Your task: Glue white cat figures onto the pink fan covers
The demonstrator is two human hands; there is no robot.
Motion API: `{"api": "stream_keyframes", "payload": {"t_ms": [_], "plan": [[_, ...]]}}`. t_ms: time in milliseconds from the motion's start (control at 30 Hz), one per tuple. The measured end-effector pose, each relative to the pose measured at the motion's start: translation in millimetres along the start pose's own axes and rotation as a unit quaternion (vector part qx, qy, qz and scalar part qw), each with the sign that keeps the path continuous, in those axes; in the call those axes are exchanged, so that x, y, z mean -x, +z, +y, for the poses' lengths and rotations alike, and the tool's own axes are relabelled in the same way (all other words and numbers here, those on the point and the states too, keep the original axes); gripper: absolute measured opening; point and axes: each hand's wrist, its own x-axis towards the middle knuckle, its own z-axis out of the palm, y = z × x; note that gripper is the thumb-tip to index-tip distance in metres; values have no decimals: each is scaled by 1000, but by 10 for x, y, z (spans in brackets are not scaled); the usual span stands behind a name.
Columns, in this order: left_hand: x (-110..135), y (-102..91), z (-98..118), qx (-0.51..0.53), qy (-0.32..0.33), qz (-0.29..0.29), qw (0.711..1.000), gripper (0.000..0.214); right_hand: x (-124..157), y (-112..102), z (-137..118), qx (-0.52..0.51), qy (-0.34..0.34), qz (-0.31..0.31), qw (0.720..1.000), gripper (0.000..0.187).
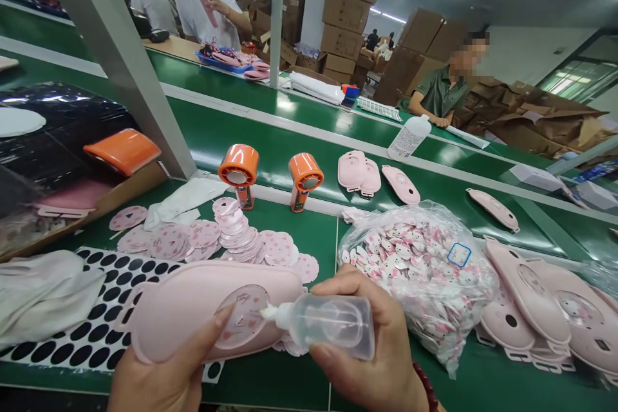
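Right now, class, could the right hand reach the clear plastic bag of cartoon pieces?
Probably yes: the bag lies beside the right hand, nothing between, but that hand holds a plastic squeeze bottle.

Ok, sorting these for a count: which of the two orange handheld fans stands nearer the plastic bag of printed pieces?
The right-hand orange fan in view, beside the pink shell; the other orange fan stands further left, by the pink discs.

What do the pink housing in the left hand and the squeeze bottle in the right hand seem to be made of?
The pink housing looks like moulded plastic with a smooth, satin-matte finish, judging by its soft sheen and even colour. The squeeze bottle seems to be soft translucent plastic, since its cloudy wall lets light through; the exact plastic can't be told.
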Motion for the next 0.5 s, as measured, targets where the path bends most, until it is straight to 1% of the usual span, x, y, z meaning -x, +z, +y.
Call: {"api": "stream_keyframes", "payload": {"t_ms": [167, 233, 333, 500], "plan": [[17, -21, 0, -15, -20, -11, 1000, 79, -50, 40, -33, 35, -17, 21, 999, 19], [28, -20, 13, -17, -23, -11, 1000, 80, -61, 55, -49, 48, -28, 27, 998, 17], [53, -15, 29, -23, -17, -13, 999, 85, -72, 76, -67, 62, -45, 28, 997, 17], [68, -21, 4, -35, 11, -21, 999, 81, -86, 115, -80, 72, -58, 18, 996, 17]]}}
